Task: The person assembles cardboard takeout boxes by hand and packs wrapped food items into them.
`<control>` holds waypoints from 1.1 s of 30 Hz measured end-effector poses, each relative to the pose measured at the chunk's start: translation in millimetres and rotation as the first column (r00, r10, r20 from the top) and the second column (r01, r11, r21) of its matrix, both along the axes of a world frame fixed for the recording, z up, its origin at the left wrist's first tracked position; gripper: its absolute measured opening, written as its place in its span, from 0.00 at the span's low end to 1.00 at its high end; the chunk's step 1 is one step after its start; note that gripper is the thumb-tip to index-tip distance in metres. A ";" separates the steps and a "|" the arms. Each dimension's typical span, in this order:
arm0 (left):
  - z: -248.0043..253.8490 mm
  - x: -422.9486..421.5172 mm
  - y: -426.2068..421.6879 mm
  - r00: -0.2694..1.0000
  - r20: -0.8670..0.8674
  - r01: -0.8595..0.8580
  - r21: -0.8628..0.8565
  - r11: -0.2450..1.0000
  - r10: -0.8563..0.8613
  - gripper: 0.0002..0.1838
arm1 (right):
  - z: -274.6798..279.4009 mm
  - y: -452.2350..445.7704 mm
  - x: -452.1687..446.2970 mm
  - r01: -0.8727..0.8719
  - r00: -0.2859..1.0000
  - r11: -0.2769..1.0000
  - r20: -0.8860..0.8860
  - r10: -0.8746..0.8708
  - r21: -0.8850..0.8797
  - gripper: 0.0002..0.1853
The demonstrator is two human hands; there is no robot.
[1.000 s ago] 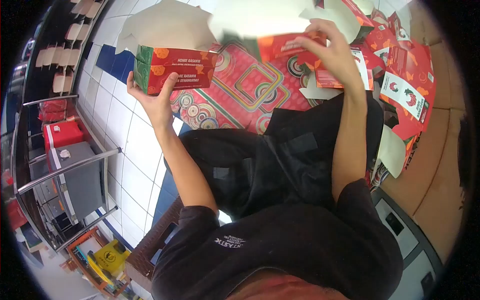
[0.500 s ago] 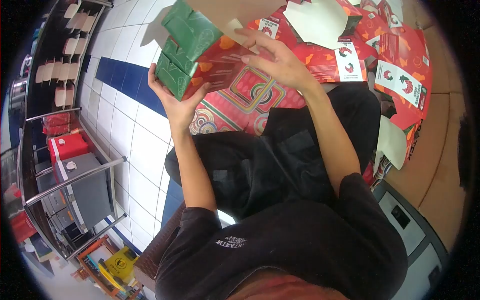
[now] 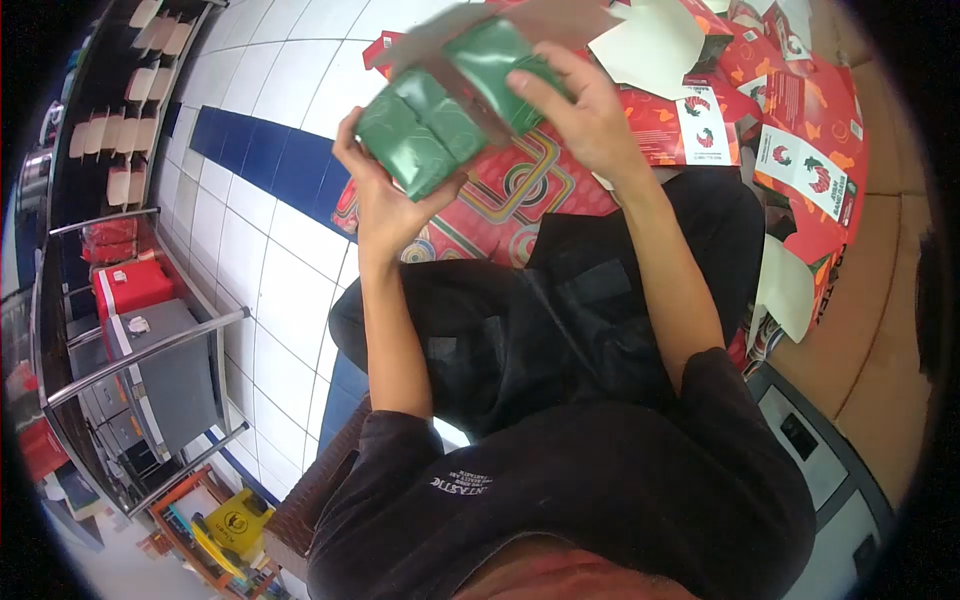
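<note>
Both hands hold a cardboard food box (image 3: 425,130) up over the lap, its green printed sides turned toward me and its flaps standing open at the top. My left hand (image 3: 390,200) is closed round the lower left end, thumb along the bottom edge. On the upper right, my right hand (image 3: 590,120) grips a green side panel, thumb on its face and fingers over the far edge. The pale top flap is smeared by motion. The box's inside is mostly hidden.
Several red cardboard boxes (image 3: 800,165) with white labels lie piled at the right, one with a pale flap (image 3: 650,45) up. Beneath the held box is a red patterned mat (image 3: 500,200). A metal rack (image 3: 150,370) stands left on the tiled floor; brown cardboard (image 3: 870,290) lies far right.
The box has turned so its green sides face me and the red side is mostly out of sight. My right hand has moved from the red side to a green panel.
</note>
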State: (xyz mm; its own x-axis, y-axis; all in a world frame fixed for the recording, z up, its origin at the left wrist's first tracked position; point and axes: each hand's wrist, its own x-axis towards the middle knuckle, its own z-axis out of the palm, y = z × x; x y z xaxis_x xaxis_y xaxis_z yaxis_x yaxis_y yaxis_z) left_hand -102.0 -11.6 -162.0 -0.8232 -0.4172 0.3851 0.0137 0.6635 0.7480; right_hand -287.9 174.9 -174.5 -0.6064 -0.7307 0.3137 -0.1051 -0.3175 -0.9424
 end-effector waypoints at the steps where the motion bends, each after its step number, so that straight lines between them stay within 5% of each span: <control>1: 2.2 0.8 -2.0 0.998 0.011 -0.058 -0.019 0.998 0.058 0.73 | 9.8 3.7 -1.1 0.039 0.994 0.995 0.109 -0.029 -0.087 0.16; 2: 2.2 2.1 -5.8 0.998 0.010 -0.059 -0.018 0.998 0.059 0.73 | 15.4 6.2 -2.5 0.088 0.975 0.982 0.219 -0.050 -0.168 0.15; 5: 0.8 3.1 -11.9 0.995 -0.039 -0.094 -0.074 0.993 0.092 0.73 | 13.8 8.6 -6.2 0.167 0.977 0.971 0.163 -0.139 -0.172 0.13; 13: 1.8 3.0 -2.6 0.998 -0.061 -0.014 -0.013 1.000 0.013 0.71 | -7.5 -13.6 14.5 0.075 0.988 0.990 0.146 -0.058 -0.119 0.08; 15: -2.3 1.2 -1.4 0.997 -0.081 0.000 0.020 1.000 0.002 0.71 | -10.2 -14.1 16.8 -0.014 0.991 0.998 0.134 0.022 -0.060 0.17; 18: -5.4 1.5 -1.4 0.994 -0.105 -0.002 0.013 1.000 0.003 0.71 | -14.2 -24.8 28.2 0.043 0.999 0.995 0.000 -0.043 -0.093 0.14; 28: -19.0 -1.2 -0.7 0.989 -0.150 -0.003 -0.048 0.999 -0.004 0.73 | -9.6 -18.7 22.8 0.002 1.000 1.000 0.019 -0.003 0.023 0.19; 33: -17.5 -8.8 5.0 0.985 -0.160 0.043 -0.170 0.985 -0.070 0.72 | 5.2 -18.2 31.6 0.268 0.963 0.963 0.001 -0.268 -0.030 0.20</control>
State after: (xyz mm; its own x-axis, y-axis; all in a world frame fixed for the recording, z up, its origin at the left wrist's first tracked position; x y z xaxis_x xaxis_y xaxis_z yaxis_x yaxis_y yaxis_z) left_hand -110.8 -6.6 -179.5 -0.7633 -0.2912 0.5767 0.1685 0.7721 0.6128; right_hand -256.3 156.8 -169.2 -0.7780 -0.5317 0.3345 -0.1928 -0.3047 -0.9327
